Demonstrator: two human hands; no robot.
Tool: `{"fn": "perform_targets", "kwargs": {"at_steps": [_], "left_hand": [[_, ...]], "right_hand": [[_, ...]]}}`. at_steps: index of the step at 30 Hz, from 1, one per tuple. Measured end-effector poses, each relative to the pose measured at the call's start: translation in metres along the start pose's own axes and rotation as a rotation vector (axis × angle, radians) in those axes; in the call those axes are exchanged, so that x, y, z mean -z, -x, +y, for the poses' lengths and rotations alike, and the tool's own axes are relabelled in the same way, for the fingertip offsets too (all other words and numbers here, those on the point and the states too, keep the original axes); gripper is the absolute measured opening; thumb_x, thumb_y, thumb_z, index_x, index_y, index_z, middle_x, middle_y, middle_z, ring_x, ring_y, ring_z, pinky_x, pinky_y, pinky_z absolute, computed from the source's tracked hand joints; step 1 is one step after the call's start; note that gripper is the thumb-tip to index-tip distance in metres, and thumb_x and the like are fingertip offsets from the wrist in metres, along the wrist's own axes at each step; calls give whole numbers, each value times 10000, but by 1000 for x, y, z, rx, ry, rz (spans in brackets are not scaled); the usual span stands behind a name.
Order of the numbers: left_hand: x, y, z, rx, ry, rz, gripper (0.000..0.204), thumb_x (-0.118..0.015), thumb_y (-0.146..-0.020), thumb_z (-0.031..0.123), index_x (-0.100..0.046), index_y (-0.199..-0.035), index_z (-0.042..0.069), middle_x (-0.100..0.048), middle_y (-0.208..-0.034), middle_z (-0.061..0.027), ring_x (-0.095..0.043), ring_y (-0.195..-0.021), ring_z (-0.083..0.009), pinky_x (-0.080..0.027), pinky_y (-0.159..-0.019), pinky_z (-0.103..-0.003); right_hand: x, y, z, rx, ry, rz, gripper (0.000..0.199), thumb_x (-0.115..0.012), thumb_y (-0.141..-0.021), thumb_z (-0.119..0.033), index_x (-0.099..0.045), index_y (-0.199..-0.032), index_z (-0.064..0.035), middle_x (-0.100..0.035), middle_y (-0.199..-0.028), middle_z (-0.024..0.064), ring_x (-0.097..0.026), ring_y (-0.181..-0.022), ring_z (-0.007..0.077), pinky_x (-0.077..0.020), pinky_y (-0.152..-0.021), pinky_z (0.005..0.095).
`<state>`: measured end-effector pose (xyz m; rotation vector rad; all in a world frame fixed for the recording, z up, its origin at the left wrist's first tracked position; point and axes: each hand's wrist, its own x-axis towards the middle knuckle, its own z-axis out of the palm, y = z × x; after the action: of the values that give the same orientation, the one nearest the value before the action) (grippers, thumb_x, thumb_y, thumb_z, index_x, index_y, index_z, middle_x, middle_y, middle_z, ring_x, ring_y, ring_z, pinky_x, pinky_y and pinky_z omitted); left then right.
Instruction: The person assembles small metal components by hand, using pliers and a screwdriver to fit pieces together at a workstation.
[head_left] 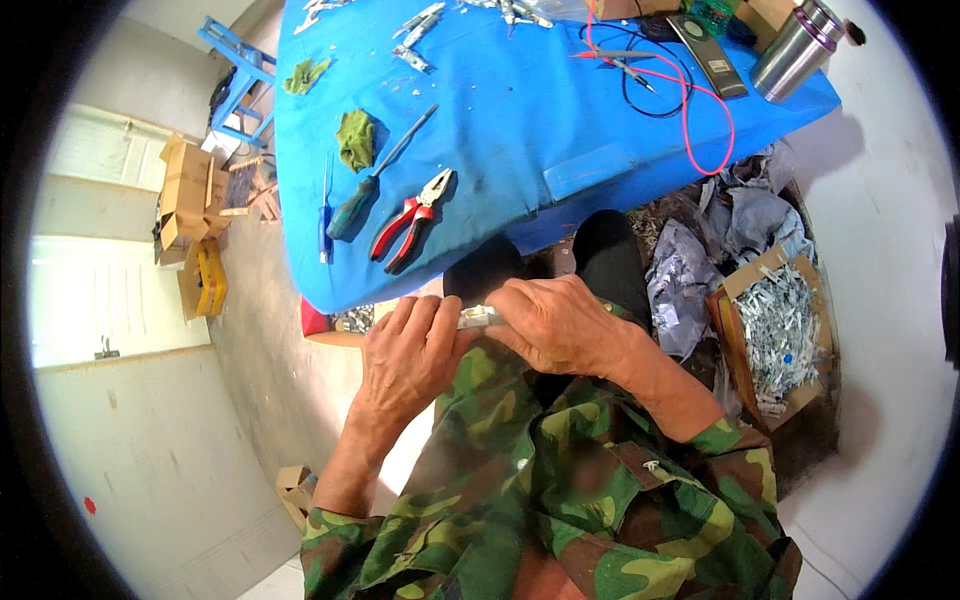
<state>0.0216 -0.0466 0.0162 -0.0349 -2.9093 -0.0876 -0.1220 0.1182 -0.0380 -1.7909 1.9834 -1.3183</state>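
In front of my lap, both hands hold a small whitish-silver oblong piece (478, 317) between them. My left hand (412, 345) grips its left end with the fingers curled over it. My right hand (560, 322) pinches the other end, and its fingertips partly hide the piece. What kind of part it is I cannot make out. Just beyond my hands, on the blue-covered table (500, 150), lie red-and-black combination pliers (412, 222), a dark-handled screwdriver (375, 180) and a thin blue-handled screwdriver (326, 215).
Green rags (355, 140) and several small whitish parts (412, 50) lie farther back. Red and black test leads (685, 90) and a steel bottle (797, 50) occupy the far right. Beside my right leg stands a carton of silvery pieces (785, 335); a blue chair (240, 80) is far left.
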Motion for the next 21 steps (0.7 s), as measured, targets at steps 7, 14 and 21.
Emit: {"fn": "perform_targets", "kwargs": {"at_steps": [7,14,21], "left_hand": [[1,23,-5,29,-51,5,268,-780,-830,259,-585,-861,77,-517,-717,-53,-581,-667,-238,-469,-561,-356],[-20,36,-11,90,-17,67,315,-775,-848,285,-524,-759,116,-502,-660,-17,-568,-586,-203,-437,-491,-347],[-40,42,-12,172,41,130,309,-758,-872,279,-515,-764,122,-502,-652,-17,-571,-575,-192,-407,-467,-354]], "right_hand": [[-15,-7,-5,34,-55,-12,269,-710,-932,-226,-510,-917,-46,-608,-769,148,-662,-748,384,-503,-601,472],[-35,-2,2,-29,-81,15,269,-697,-949,-257,-558,-1015,-36,-646,-807,162,-671,-777,391,-508,-612,472],[-49,-2,9,-99,-113,45,287,-699,-953,-265,-575,-1052,-25,-669,-832,183,-671,-770,415,-517,-618,477]]}}
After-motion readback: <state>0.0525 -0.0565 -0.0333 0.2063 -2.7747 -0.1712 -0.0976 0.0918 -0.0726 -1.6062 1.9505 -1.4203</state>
